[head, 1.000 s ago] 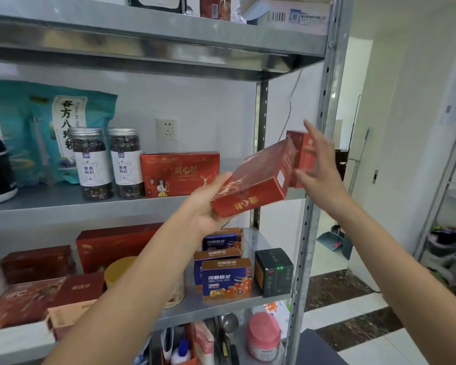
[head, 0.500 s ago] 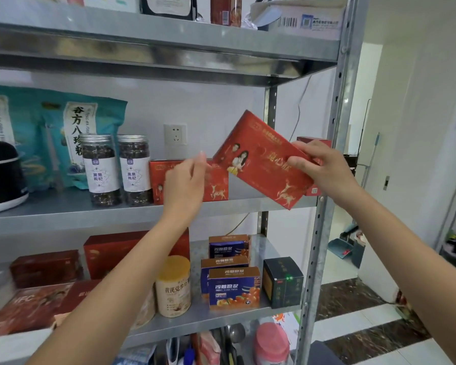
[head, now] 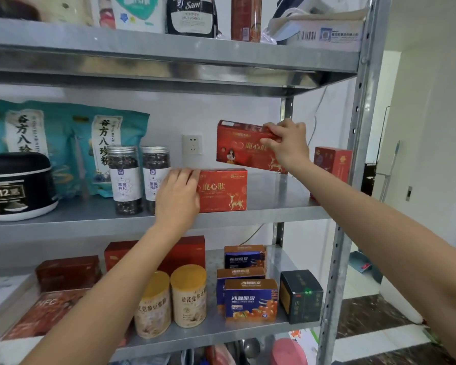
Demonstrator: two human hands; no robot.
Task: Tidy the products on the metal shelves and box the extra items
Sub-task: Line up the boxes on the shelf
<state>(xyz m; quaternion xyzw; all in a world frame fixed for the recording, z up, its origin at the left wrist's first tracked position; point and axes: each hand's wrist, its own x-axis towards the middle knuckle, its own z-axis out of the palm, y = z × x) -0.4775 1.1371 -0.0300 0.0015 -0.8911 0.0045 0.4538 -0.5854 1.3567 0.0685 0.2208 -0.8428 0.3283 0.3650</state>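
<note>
hands work at the middle metal shelf. right hand pinches the top right corner of a red box, thumb on the front face and fingers curled over the upper edge. it holds the box in the air above the shelf, slightly tilted, in front of the wall and beside a white socket. left hand lies with fairly straight fingers over the left end of a second red box, which stands upright on the shelf just right of two dark-filled jars. a smaller red carton stands near the right post, apart from both.
</note>
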